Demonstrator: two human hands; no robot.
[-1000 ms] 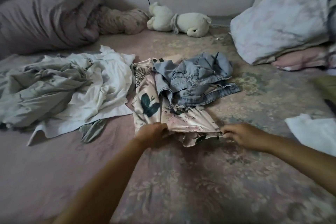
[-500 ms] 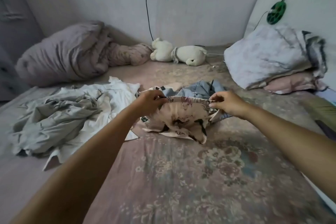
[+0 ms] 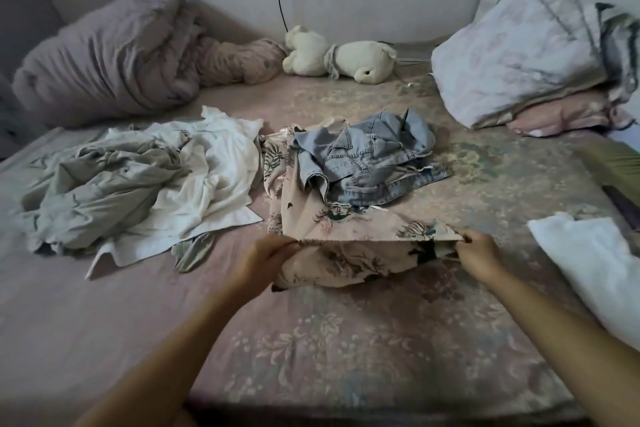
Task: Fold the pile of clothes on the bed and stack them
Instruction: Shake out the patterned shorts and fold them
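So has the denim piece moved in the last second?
No. The denim garment lies crumpled on the floral garment, beside the white shirt, as before; only the camera shifted.

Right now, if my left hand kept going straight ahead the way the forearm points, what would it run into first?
The left hand grips the near edge of the floral garment, so it would push into that cloth first. Beyond it along the same line lies the crumpled denim piece, resting on the garment's far part. Depth is unclear, so this is approximate.

Head view – down over bed [image 3: 346,340]
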